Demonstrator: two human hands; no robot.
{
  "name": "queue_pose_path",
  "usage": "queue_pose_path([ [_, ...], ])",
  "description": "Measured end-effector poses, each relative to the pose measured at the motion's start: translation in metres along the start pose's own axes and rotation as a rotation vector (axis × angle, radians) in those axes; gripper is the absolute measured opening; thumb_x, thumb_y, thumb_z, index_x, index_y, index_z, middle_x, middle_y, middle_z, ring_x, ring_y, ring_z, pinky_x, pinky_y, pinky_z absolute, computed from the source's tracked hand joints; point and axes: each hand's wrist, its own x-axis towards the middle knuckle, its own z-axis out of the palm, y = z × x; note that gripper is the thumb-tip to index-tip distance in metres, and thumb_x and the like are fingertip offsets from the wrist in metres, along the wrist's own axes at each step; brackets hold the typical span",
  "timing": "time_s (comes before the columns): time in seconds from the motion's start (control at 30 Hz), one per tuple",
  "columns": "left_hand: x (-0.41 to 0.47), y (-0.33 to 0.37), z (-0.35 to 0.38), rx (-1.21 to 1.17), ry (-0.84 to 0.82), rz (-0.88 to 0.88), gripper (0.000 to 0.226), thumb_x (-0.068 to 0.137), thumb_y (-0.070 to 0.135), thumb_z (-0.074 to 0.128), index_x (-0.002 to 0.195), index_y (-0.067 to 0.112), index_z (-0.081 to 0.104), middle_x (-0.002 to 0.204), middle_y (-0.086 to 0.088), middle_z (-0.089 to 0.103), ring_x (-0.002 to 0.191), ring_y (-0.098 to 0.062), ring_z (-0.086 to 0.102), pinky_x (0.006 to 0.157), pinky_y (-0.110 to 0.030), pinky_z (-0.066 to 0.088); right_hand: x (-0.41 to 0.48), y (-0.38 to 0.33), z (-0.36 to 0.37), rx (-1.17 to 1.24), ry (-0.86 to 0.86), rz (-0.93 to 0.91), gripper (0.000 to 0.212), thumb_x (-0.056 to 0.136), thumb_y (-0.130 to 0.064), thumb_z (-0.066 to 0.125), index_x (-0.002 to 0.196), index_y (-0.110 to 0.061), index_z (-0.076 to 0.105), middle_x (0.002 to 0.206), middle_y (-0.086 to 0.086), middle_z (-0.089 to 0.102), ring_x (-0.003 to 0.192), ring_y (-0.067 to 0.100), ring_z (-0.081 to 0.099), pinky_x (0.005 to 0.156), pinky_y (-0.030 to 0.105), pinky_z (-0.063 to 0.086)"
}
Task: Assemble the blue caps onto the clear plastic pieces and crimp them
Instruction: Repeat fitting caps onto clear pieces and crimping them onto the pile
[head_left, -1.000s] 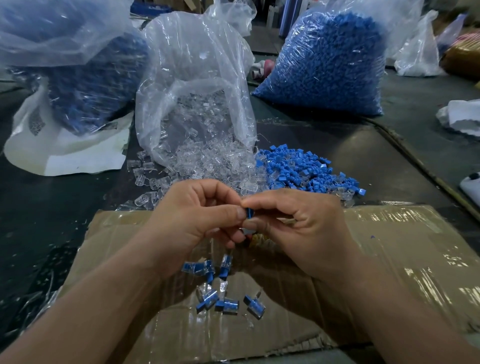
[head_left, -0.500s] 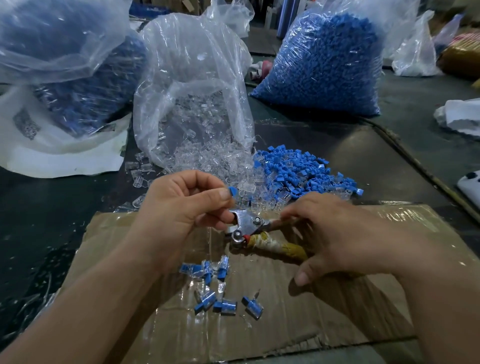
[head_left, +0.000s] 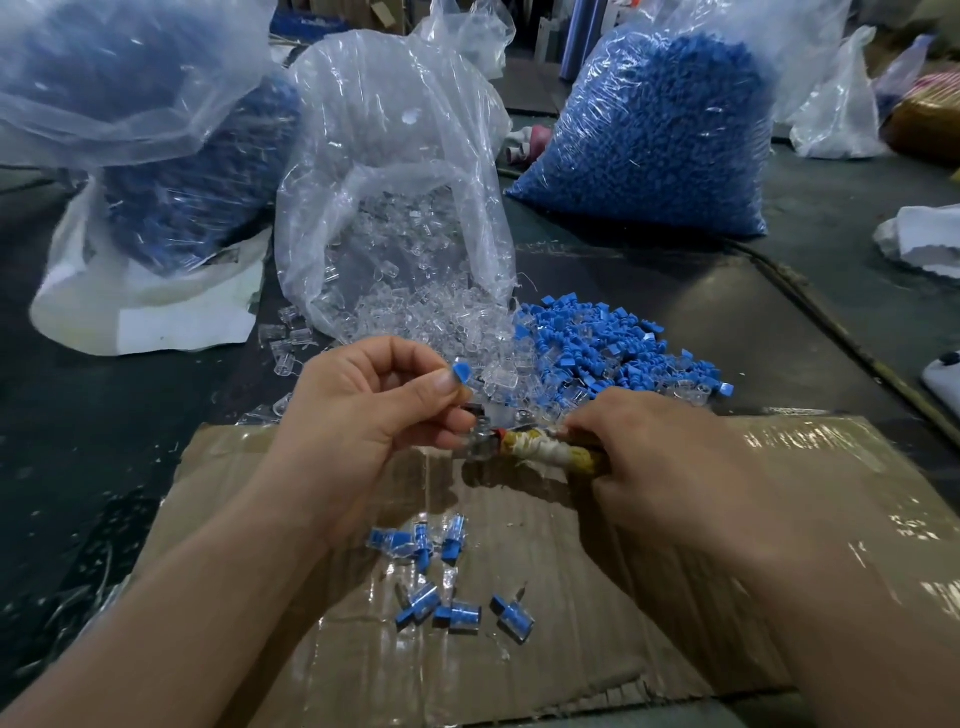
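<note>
1. Small blue plastic cap (head_left: 461, 373): pinched between the thumb and forefinger of the left hand (head_left: 374, 431) and held off the table just above the tool's head. The clear piece it belongs on is mostly hidden behind the thumb, so how far it is seated cannot be told.
2. Left hand: fingers curled, tips closed narrowly on the cap.
3. Right hand (head_left: 660, 467): wrapped round the tape-bound handle of the metal crimping pliers (head_left: 545, 453). The tool's head is blurred, so whether it is open or closed cannot be told.
4. Handling, by judgement: the piece is light, stiff and smooth, so it is apt to slip or twist. It is best held by the sides of the clear body, leaving the cap end free for the tool. The thin clear wall may crack if squeezed too hard.
5. Stock: a heap of loose blue caps (head_left: 613, 353) touches a spill of clear plastic pieces (head_left: 415, 312) from an open transparent bag (head_left: 389, 156).
6. Capped clear pieces (head_left: 447, 587): a small cluster on the taped brown cardboard sheet (head_left: 701, 597), below the hands.
7. Reserve: a full plastic sack of blue caps (head_left: 649, 130), rear right.
</note>
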Motion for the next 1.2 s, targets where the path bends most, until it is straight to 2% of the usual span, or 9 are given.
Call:
queue_pose_path([
  [0.2,0.001,-0.003,-0.002,0.036,0.024,0.056,0.005,0.062,0.009,0.062,0.067,0.010,0.062,0.063,-0.008,0.067,0.054,-0.016,0.065,0.048,-0.019,0.051,-0.001,0.011,-0.010,0.148,0.178,0.027,0.013,0.081,-0.027,0.056,0.084,-0.034,0.046,0.078,-0.014,0.044,0.076,0.009,0.044,0.060,0.024,0.029],
  [0.3,0.001,-0.004,-0.001,0.079,0.038,0.089,0.008,0.063,0.010,0.062,0.071,0.008,0.060,0.063,-0.007,0.067,0.056,-0.016,0.065,0.050,-0.019,0.051,-0.004,0.006,-0.014,0.245,0.232,0.019,0.016,0.079,-0.039,0.053,0.070,-0.035,0.040,0.066,-0.014,0.045,0.062,0.005,0.044,0.053,0.020,0.024],
  [0.43,0.000,-0.003,0.002,0.107,0.056,0.138,0.010,0.063,0.011,0.061,0.072,0.007,0.059,0.062,-0.007,0.067,0.055,-0.016,0.065,0.051,-0.019,0.051,-0.005,-0.002,-0.010,0.302,0.166,-0.033,0.011,0.077,-0.045,0.045,0.081,-0.037,0.039,0.075,-0.017,0.044,0.068,0.003,0.043,0.056,0.020,0.024],
  [0.57,-0.001,-0.003,0.002,0.132,0.050,0.175,0.010,0.064,0.012,0.061,0.073,0.006,0.060,0.061,-0.007,0.067,0.055,-0.016,0.065,0.052,-0.019,0.052,-0.004,-0.004,-0.006,0.293,0.131,-0.057,0.024,0.074,-0.047,0.040,0.095,-0.035,0.036,0.087,-0.017,0.039,0.080,0.005,0.038,0.066,0.026,0.026],
  [0.67,-0.002,-0.004,0.002,0.134,0.048,0.191,0.004,0.064,0.012,0.062,0.068,0.013,0.063,0.061,-0.007,0.067,0.056,-0.016,0.066,0.052,-0.019,0.052,-0.004,-0.003,-0.006,0.305,0.112,-0.063,0.019,0.079,-0.044,0.045,0.093,-0.036,0.036,0.087,-0.019,0.038,0.081,0.001,0.039,0.065,0.019,0.029],
  [0.8,-0.001,-0.004,0.001,0.133,0.040,0.198,0.014,0.065,0.013,0.062,0.062,0.025,0.068,0.062,-0.005,0.067,0.057,-0.016,0.066,0.053,-0.019,0.052,-0.004,-0.004,-0.006,0.318,0.086,-0.071,0.022,0.073,-0.049,0.037,0.091,-0.038,0.034,0.085,-0.020,0.038,0.079,-0.001,0.039,0.065,0.020,0.027],
  [1.03,-0.001,-0.004,0.001,0.128,0.037,0.202,0.010,0.064,0.012,0.061,0.062,0.020,0.066,0.062,-0.006,0.067,0.056,-0.016,0.066,0.052,-0.019,0.052,-0.004,-0.005,-0.006,0.305,0.058,-0.077,0.017,0.071,-0.051,0.037,0.084,-0.041,0.032,0.083,-0.020,0.039,0.080,-0.008,0.038,0.066,0.007,0.026],
  [1.13,-0.002,-0.004,0.002,0.147,0.043,0.214,0.005,0.065,0.011,0.061,0.069,0.013,0.062,0.063,-0.006,0.067,0.055,-0.015,0.066,0.052,-0.018,0.051,-0.004,-0.006,-0.006,0.291,0.057,-0.077,0.012,0.078,-0.045,0.045,0.077,-0.041,0.033,0.078,-0.020,0.039,0.074,-0.009,0.037,0.062,0.009,0.024],
  [1.2,-0.002,-0.004,0.003,0.159,0.051,0.220,0.007,0.065,0.012,0.060,0.071,0.010,0.060,0.062,-0.005,0.067,0.055,-0.014,0.065,0.051,-0.018,0.051,-0.003,-0.008,-0.006,0.304,0.065,-0.072,0.018,0.083,-0.040,0.050,0.075,-0.040,0.034,0.076,-0.020,0.040,0.070,-0.007,0.037,0.060,0.020,0.029],
])
